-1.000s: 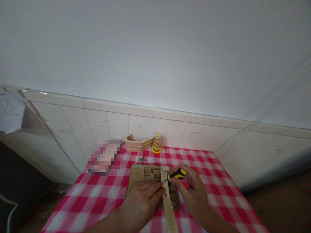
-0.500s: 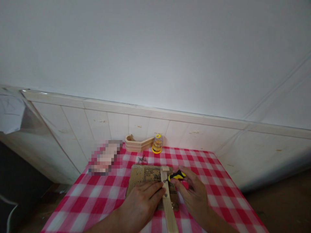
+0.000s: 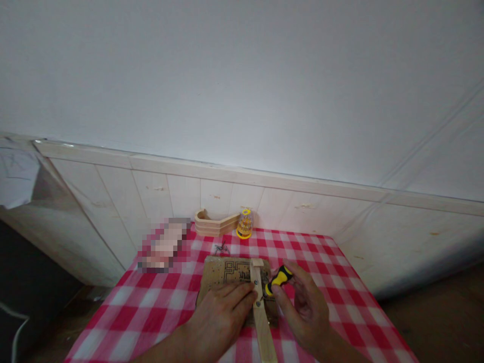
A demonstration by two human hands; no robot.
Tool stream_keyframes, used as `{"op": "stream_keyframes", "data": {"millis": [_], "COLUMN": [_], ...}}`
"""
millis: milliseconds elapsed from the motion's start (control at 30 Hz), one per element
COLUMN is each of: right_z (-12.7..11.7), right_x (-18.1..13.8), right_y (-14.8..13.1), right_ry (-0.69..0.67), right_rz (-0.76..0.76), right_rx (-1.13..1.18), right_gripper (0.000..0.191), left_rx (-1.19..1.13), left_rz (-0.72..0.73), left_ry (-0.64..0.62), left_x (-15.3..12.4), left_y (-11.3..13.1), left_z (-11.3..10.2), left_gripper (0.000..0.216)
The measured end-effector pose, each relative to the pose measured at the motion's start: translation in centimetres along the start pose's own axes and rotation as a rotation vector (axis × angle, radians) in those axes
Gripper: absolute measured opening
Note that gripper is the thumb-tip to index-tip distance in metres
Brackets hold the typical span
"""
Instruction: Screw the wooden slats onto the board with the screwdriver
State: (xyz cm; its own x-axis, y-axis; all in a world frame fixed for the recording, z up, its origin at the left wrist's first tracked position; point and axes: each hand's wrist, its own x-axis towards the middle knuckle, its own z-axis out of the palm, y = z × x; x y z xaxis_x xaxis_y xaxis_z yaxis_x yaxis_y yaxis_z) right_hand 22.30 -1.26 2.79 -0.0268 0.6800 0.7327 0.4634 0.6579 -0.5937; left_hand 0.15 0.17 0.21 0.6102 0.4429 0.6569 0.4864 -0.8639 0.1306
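Gripping: the right hand [image 3: 312, 315] pinches a yellow-and-black screwdriver [image 3: 279, 281] between thumb and fingers, the tool tilted over the right side of a wooden strip [image 3: 263, 330].
Screwdriver tip: it points down and left toward the lower screw [image 3: 258, 303], near it; whether the two touch is too small to tell.
Pressing: the left hand [image 3: 221, 310] lies palm down, gripping nothing visible, its fingers stretched out together across a brown board [image 3: 217, 268], fingertips at the strip's left edge; its thumb is hidden.
Strip: it rests lengthwise on the board's right part, its near end reaching past the board over the tabletop [image 3: 351, 282]; an upper screw [image 3: 256, 282] sits farther up, below a small block [image 3: 257, 262] at the far end.
Board: dark line markings show beyond the left hand.
Checked cloth: red and white, it covers the tabletop.
Back edge: a curved wood piece [image 3: 214, 227] stands beside a yellow-based clear case [image 3: 244, 227], near the paneled wall [image 3: 185, 194].
Dark bits: a small pile [image 3: 222, 248] lies just beyond the board.
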Motion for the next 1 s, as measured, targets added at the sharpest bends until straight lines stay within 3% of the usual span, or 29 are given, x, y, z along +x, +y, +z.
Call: {"op": "stream_keyframes", "data": {"millis": [267,600,1000], "right_z": [-0.18,-0.32,0.1], "right_x": [0.1,-0.48,0.42], "right_y": [-0.82,-0.48,-0.88], "right_ry": [-0.047,-0.162,-0.037], "right_rz": [-0.082,-0.036,-0.053], "right_rx": [-0.048,0.011,-0.035], "right_gripper": [0.055,0.061,0.055], "left_rx": [-0.003,-0.014,-0.021], "left_rz": [0.019,0.0,0.005], "left_ry": [-0.001,-0.016,0.018], "left_x": [0.01,-0.11,0.15], "left_y": [-0.12,-0.09,-0.02], "left_z": [-0.12,0.18,-0.07], "left_gripper": [0.031,0.033,0.03]}}
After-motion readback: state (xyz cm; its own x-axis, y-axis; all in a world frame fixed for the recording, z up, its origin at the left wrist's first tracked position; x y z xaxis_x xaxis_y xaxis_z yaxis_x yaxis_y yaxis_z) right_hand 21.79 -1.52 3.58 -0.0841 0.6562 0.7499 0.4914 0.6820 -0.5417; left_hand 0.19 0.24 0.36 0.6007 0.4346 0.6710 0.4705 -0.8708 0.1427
